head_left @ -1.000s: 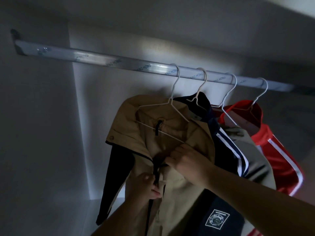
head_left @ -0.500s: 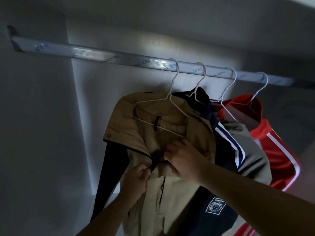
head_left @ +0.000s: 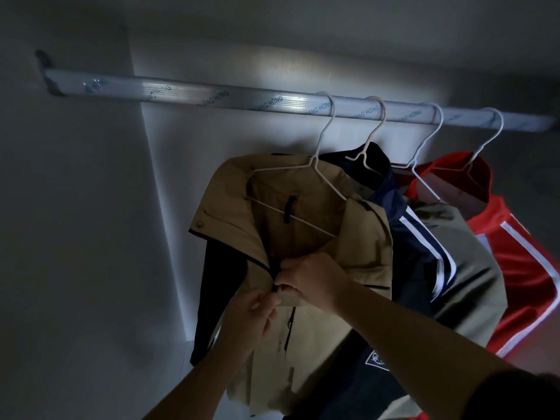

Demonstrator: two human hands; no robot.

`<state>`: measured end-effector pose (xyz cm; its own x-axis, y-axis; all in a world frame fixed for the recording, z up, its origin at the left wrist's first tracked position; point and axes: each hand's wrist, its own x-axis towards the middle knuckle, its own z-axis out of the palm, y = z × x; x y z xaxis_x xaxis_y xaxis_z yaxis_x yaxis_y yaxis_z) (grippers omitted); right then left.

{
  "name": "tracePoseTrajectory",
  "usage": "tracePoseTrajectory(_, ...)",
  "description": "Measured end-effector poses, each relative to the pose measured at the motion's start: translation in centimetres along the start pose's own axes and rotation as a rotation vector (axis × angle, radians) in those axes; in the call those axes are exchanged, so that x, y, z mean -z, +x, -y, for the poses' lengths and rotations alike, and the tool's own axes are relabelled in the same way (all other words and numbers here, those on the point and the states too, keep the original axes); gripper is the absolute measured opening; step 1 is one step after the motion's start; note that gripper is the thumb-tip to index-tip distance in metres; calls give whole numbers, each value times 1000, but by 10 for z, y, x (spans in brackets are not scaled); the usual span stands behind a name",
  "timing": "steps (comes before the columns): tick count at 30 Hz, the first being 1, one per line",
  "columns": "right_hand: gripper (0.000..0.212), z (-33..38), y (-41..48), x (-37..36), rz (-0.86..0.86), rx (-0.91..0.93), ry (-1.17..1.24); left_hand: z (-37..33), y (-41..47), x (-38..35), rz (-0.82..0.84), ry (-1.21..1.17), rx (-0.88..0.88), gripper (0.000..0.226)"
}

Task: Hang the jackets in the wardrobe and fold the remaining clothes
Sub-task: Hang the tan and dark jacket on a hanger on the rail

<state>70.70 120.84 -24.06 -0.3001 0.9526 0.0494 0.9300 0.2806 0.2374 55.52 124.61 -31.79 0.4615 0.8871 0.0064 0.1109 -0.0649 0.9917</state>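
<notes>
Right hand (head_left: pixel 312 280) first: I see its fingers curled, pinching the front edge of the tan jacket (head_left: pixel 360 237) just beside the dark zip (head_left: pixel 273 268). Left hand (head_left: pixel 254 313) is right below it, touching it, thumb and fingers pinched on the opposite edge of that same front opening. Whether it has the zip pull itself, I cannot tell, it's too dim in there. Both forearms reach up from the bottom of my view.

The tan jacket hangs inside the wardrobe (head_left: pixel 227 131) on a white wire hanger (head_left: pixel 306 174), its collar spread open and a dark sleeve dropping down its left side. That hanger's hook sits over the silver rail (head_left: pixel 197 92), which runs across the top with printed lettering along it.

Moving right along the rail: a navy jacket (head_left: pixel 424 237) with white stripes and a badge low down, pressed against the tan one, then an olive jacket (head_left: pixel 475 268), then a red jacket (head_left: pixel 527 256) with pale stripes. Each is on its own white hanger.
</notes>
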Motion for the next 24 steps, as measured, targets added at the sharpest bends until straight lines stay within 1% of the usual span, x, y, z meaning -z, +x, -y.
tracePoseTrajectory(5, 30, 2, 9, -3, 11, 37, 11, 4, -3, 5, -1, -36, -14, 22)
tracePoseTrajectory(10, 30, 2, 15, -5, 18, 84, 15, 4, -4, 13, 37, -38, -47, 27)
tracePoseTrajectory(12, 30, 2, 16, -6, 17, 74, 30, 8, -4, 16, 41, -26, -33, 32)
tracePoseTrajectory(14, 29, 2, 15, -4, -8, 35, 69, 15, -5, 21, 3, -29, 27, 35)
tracePoseTrajectory(16, 28, 2, 13, -1, -49, -23, 150, 24, -5, 22, -62, 100, 34, 30)
tracePoseTrajectory(17, 26, 2, 12, 0, -69, -57, 213, 25, -5, 21, -84, 213, -6, 22)
tracePoseTrajectory(18, 25, 2, 12, 2, -82, -87, 281, 24, -5, 19, -82, 280, -57, 8)
tracePoseTrajectory(19, 26, 2, 12, 5, -85, -115, 341, 20, -4, 15, -51, 324, -91, 13)
tracePoseTrajectory(20, 26, 3, 11, 8, -81, -141, 378, 18, 0, 9, -12, 354, -122, 26)
tracePoseTrajectory(21, 25, 5, 11, 10, -75, -163, 384, 16, 5, 2, 13, 393, -134, 32)
tracePoseTrajectory(22, 23, 6, 10, 13, -73, -181, 358, 13, 9, -5, 0, 455, -153, 30)
tracePoseTrajectory(24, 20, 8, 8, 17, -90, -207, 250, 6, 14, -17, -84, 554, -199, 14)
